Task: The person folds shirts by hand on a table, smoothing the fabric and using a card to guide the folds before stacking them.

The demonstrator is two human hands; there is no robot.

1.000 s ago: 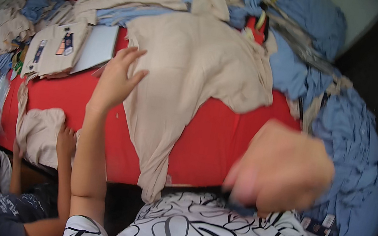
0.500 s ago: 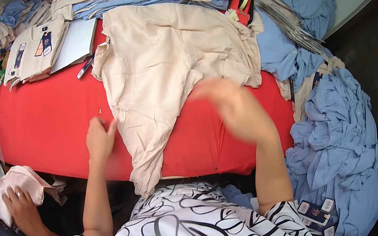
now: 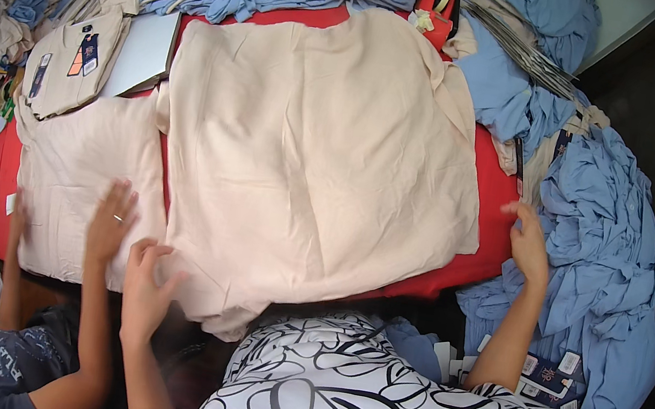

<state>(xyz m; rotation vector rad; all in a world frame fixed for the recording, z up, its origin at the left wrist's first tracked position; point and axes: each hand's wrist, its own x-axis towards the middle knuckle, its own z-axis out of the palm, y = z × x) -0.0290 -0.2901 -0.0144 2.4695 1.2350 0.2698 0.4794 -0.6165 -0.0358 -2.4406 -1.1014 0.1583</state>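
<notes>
A beige garment (image 3: 329, 144) lies spread wide over the red-covered table (image 3: 494, 232), lightly creased, its lower corner bunched near my body. My left hand (image 3: 149, 287) is at the garment's lower left edge, with its fingers loosely bent and apart, holding nothing. Off the garment's right edge, my right hand (image 3: 531, 243) hovers with fingers apart and nothing in them. Left of my garment, another beige garment (image 3: 91, 165) lies flat, and a co-worker's ringed hand (image 3: 112, 221) rests on it.
At the far left lie a folded beige shirt (image 3: 73, 67) with tags and a grey-white board (image 3: 145, 53). Heaped blue garments (image 3: 598, 241) line the right side. A red holder (image 3: 434, 23) stands at the back, beside stacked thin sheets (image 3: 525, 60).
The beige garment has gone from a narrow gathered shape to a broad spread one. My right hand moved right, and my left hand came nearer. A co-worker's light garment now lies on the table.
</notes>
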